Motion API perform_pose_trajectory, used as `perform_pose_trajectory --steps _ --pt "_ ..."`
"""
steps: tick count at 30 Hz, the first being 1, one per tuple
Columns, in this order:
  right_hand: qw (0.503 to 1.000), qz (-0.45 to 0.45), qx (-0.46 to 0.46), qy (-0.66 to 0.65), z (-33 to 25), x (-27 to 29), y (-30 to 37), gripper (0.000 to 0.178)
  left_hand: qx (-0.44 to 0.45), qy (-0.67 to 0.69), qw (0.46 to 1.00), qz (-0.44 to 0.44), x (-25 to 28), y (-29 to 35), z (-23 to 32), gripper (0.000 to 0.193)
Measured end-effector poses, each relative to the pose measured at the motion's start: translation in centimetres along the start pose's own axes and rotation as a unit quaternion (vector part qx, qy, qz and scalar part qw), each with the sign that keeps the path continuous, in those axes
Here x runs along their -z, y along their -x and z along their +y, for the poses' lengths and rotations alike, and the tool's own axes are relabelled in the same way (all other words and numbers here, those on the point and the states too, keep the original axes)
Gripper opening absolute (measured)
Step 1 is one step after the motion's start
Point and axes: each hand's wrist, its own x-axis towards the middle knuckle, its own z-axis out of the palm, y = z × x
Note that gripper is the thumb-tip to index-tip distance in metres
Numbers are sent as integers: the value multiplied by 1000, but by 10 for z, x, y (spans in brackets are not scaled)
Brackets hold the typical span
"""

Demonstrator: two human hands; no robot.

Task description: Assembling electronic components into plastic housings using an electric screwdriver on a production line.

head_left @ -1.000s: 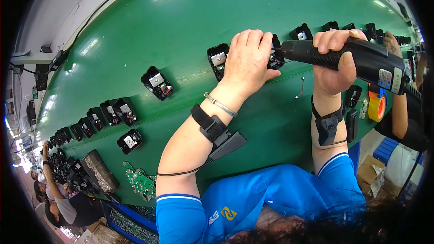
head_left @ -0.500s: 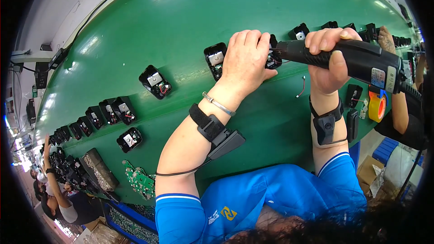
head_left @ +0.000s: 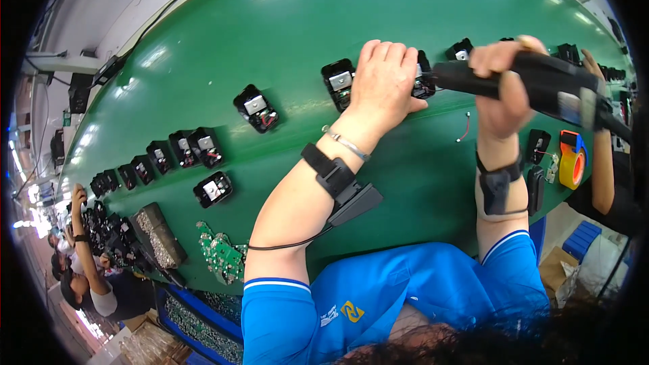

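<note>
My right hand point(head_left: 503, 91) is wrapped round a black electric screwdriver point(head_left: 551, 88), held almost level with its tip toward the left. The tip reaches into an open black plastic housing point(head_left: 424, 80) on the green table. My left hand point(head_left: 385, 81) grips that housing from its left side, back of the hand up and thumb toward me. The hand hides most of the housing. Just left of it lies another black housing point(head_left: 338, 80) with a metal block inside, partly covered by my left hand. A similar housing point(head_left: 257, 107) lies further left.
A row of black housings point(head_left: 182, 149) runs left along the green table point(head_left: 324, 20), with one housing point(head_left: 213, 189) nearer me. Green circuit boards point(head_left: 220, 253) and a box of screws point(head_left: 161, 236) lie at left. Orange tape point(head_left: 571, 162) is at right. Co-workers sit at both ends.
The view has shifted, so the table's things appear further right. My right hand and the screwdriver are blurred by motion; the tip stays at the housing. My left hand keeps its grip.
</note>
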Motion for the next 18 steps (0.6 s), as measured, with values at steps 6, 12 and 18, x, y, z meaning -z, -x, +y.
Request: perform_pose_trajectory --steps 6,12,18 --pt "996 -24 -61 -52 -63 25 10 55 -39 32 997 64 54 11 9 67" --pt "975 8 -203 -91 -88 31 52 54 60 -2 987 -146 136 119 15 24" --pt "957 4 -244 -158 -84 8 67 48 130 23 975 -181 136 193 41 25"
